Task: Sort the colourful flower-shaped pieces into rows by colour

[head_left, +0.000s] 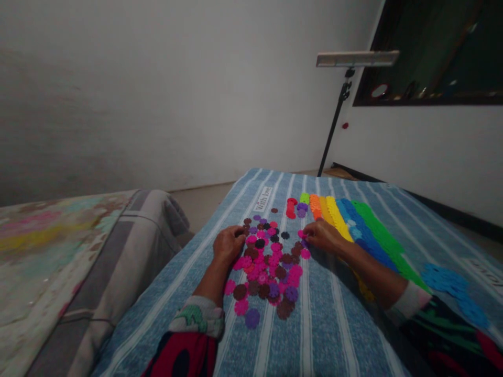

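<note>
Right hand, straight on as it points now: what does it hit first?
The right hand likely meets the magenta plastic flower disc at its fingertips first; depth is unclear, so they may already touch.

Blue-and-white striped blanket (326,335) under magenta, brown, purple discs (267,272).

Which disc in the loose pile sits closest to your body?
The purple disc, at the pile's near edge. It sits nearer you than the pink disc to its left and the brown disc to its right.

White wall (157,94), dark window (428,52), black-poled lamp (357,58), paint-mottled bedding (51,262)
</note>
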`<control>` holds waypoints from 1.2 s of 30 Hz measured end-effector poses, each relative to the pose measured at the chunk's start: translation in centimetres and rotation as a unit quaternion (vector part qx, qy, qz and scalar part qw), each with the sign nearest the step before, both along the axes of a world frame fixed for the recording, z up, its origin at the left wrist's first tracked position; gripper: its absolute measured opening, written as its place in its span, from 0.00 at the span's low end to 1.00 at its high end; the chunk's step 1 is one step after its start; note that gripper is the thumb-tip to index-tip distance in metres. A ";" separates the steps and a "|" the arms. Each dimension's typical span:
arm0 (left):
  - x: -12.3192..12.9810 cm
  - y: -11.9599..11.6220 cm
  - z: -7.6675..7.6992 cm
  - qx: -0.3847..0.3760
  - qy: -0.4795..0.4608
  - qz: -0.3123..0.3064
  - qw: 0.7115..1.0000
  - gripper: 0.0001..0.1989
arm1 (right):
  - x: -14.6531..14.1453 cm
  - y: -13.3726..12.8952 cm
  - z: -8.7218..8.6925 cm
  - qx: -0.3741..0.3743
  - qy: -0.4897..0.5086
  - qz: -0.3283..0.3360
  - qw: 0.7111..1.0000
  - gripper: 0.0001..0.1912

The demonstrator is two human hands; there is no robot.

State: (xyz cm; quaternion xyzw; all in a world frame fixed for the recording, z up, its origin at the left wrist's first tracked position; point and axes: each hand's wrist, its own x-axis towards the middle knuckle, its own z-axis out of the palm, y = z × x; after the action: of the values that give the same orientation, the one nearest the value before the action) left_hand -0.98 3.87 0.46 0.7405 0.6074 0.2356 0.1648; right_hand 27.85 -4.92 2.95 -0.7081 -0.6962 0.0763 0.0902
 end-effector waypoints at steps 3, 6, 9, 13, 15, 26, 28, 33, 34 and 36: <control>0.0 -0.1 0.1 -0.001 -0.002 0.000 1.000 0.14 | 0.1 0.9 -0.2 -0.013 -0.020 -0.045 0.999 0.16; -0.1 -0.2 0.2 0.002 -0.001 -0.001 1.000 0.14 | 0.1 1.8 -0.4 -0.029 -0.030 -0.070 0.997 0.16; -0.1 -0.2 0.4 0.005 0.001 -0.005 1.000 0.15 | -0.3 2.4 -0.5 -0.043 -0.035 -0.068 0.996 0.13; -0.2 -0.1 0.3 0.007 0.007 -0.004 1.000 0.15 | -0.9 2.5 -0.3 -0.053 -0.044 -0.052 0.996 0.11; -0.2 -0.1 0.3 0.008 0.010 -0.005 1.000 0.15 | -1.0 2.5 -0.1 -0.056 -0.048 -0.048 0.996 0.12; -0.2 -0.2 0.4 0.009 0.011 -0.008 1.000 0.15 | -1.0 2.9 -0.2 -0.053 -0.038 -0.053 0.996 0.12; -0.2 -0.1 0.4 0.010 0.011 -0.011 1.000 0.15 | -0.8 3.3 -0.3 -0.062 -0.031 -0.051 0.996 0.09; -0.2 -0.2 0.5 0.004 0.006 -0.010 1.000 0.15 | 0.0 4.1 -0.7 -0.079 -0.012 -0.045 0.996 0.12; -0.2 -0.2 0.5 0.003 0.005 -0.008 1.000 0.15 | 0.2 4.2 -0.7 -0.080 -0.010 -0.045 0.996 0.13; -0.2 -0.2 0.5 0.000 0.002 -0.007 1.000 0.15 | 0.4 4.3 -0.7 -0.080 -0.008 -0.046 0.996 0.13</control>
State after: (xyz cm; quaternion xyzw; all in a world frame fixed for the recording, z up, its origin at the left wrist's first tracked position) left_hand -1.14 3.65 1.00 0.7454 0.6023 0.2331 0.1654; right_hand 28.22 -0.61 2.24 -0.7449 -0.6551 0.1220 0.0314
